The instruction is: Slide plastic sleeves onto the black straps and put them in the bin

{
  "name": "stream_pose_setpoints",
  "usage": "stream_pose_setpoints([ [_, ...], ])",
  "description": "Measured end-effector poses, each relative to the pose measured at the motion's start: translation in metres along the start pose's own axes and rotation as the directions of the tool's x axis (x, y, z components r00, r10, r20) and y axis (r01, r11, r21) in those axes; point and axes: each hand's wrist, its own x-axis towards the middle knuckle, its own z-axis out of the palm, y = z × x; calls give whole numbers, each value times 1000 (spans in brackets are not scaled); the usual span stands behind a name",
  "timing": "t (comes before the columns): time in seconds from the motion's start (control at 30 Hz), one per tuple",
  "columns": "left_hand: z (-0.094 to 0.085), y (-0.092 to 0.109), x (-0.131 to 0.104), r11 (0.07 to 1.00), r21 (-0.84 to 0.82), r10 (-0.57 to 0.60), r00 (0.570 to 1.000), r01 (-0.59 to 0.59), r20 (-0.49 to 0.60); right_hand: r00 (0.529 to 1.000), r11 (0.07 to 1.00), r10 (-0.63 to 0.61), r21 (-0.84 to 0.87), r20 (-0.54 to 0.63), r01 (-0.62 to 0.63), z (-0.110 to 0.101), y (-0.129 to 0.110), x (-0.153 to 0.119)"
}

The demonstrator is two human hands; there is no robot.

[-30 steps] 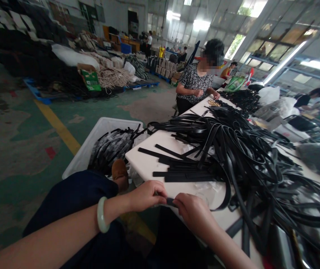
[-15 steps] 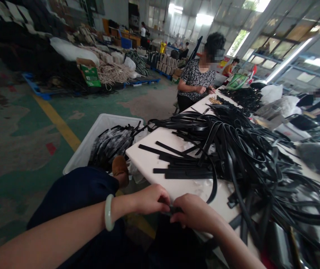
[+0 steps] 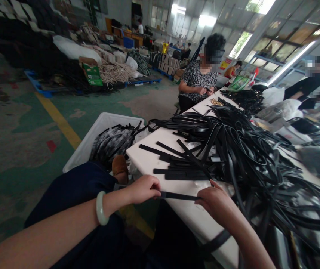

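Observation:
A flat black strap (image 3: 180, 195) stretches between my two hands over the near edge of the white table. My left hand (image 3: 145, 189), with a pale bangle on its wrist, pinches one end of it. At the other end, my right hand (image 3: 214, 198) grips the strap with thumb and fingers, one finger raised off it. Several cut black strips (image 3: 188, 175) lie on the table just beyond my hands. To their right a large tangle of long black straps (image 3: 241, 149) covers much of the tabletop.
The white table (image 3: 145, 157) has its corner in front of me. Left of it a white bin (image 3: 83, 144) on the floor holds black strips with pale wrapping. Across the table sits a co-worker (image 3: 199, 80), near small gold-coloured parts (image 3: 216, 102). Blue pallets (image 3: 40, 87) carry heaped materials farther back.
My hands were close together and have moved apart, so a length of strap now shows between them. Another strip now lies slanted across the cut ones. A standing person has appeared at far right.

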Motion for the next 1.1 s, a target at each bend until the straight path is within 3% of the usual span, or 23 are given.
stream_pose_setpoints([
  [0.07,0,1,2,1000,-25,0,1000,0,-16,1000,999,22,-24,-19,-22,2,5,0],
  [0.23,10,5,4,994,-47,99,994,-97,39,991,991,-129,36,-25,130,14,-8,2],
  [0.37,3,0,1,996,-91,-9,1000,7,-29,991,1000,-16,6,-134,17,9,10,-2],
  [0.43,2,0,2,988,-153,-33,999,28,-25,986,999,-19,-40,-165,13,6,13,-1],
  [0.57,13,4,3,964,-266,45,993,-15,109,964,972,-232,10,-131,235,9,-15,3],
  [0.63,15,2,0,959,-282,29,995,0,97,941,963,-195,131,-275,238,17,-27,0],
  [0.67,14,1,-1,954,-299,-5,998,25,67,921,955,-66,242,-383,169,22,-28,-4],
  [0.7,11,-1,-2,944,-327,-46,998,54,32,885,911,125,405,-449,77,28,-27,-9],
  [0.73,7,-2,-3,929,-362,-82,997,80,10,839,798,337,603,-427,-14,35,-23,-15],
  [0.77,3,-4,-3,911,-400,-103,995,99,9,797,606,519,791,-308,-89,42,-17,-20],
  [0.8,-1,-5,-4,894,-433,-110,993,114,33,776,361,618,922,-126,-137,49,-11,-24],
  [0.87,-7,-7,-6,874,-460,-91,984,153,153,817,-102,552,986,165,-130,61,-1,-25],
  [0.93,-9,-9,-9,883,-428,-50,945,193,322,882,-379,433,925,185,-8,69,3,-18],
  [0.97,-9,-11,-10,896,-395,-35,920,201,390,895,-446,422,893,147,64,71,3,-12],
  [1.03,-8,-13,-11,927,-326,-23,897,185,441,877,-481,473,857,79,182,70,-2,0],
  [1.1,-4,-14,-10,947,-287,-17,918,142,397,800,-419,600,852,0,314,65,-15,8],
])
